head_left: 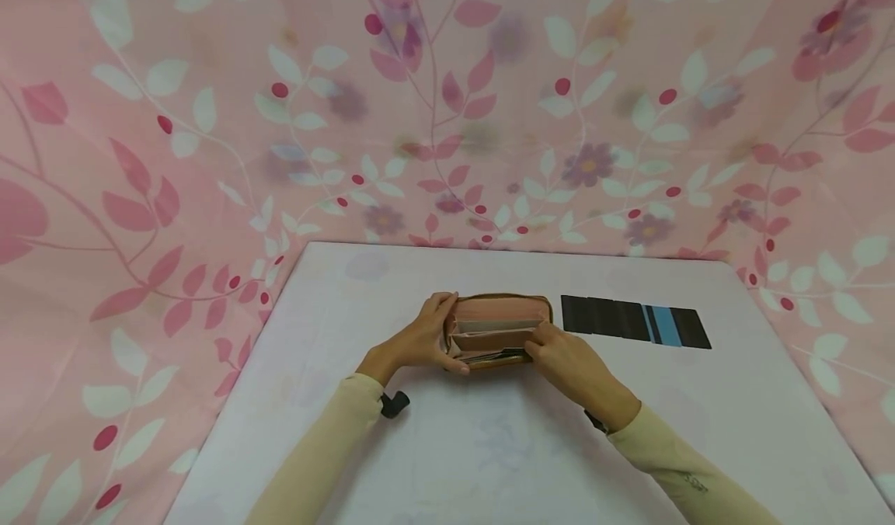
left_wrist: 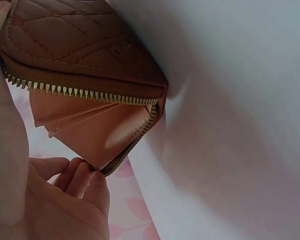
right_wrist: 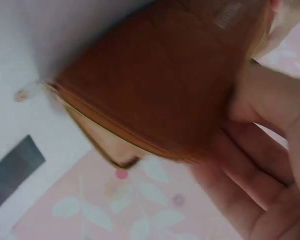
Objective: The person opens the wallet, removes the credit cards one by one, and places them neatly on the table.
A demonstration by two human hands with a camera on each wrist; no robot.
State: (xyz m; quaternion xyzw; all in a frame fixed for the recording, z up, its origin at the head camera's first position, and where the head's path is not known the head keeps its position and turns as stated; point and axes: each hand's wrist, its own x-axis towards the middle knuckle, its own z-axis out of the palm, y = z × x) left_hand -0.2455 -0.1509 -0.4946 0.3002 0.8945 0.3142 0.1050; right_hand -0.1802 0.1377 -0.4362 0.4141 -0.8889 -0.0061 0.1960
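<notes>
A brown zip wallet (head_left: 498,331) with a pink lining lies open on the white table (head_left: 489,447), its compartments showing. My left hand (head_left: 428,340) grips its left end, thumb at the near edge and fingers over the far edge. My right hand (head_left: 559,354) holds the right end, fingers at the near rim. In the left wrist view the wallet (left_wrist: 90,55) shows its quilted outside, gold zipper and pink folds, with my fingers (left_wrist: 85,182) below it. The right wrist view shows the wallet's brown outside (right_wrist: 160,85) against my palm (right_wrist: 260,165).
A row of dark cards (head_left: 632,321), one with a blue stripe, lies flat on the table just right of the wallet; it also appears as dark cards (right_wrist: 12,167) in the right wrist view. Pink floral cloth (head_left: 447,106) hangs behind and around the table.
</notes>
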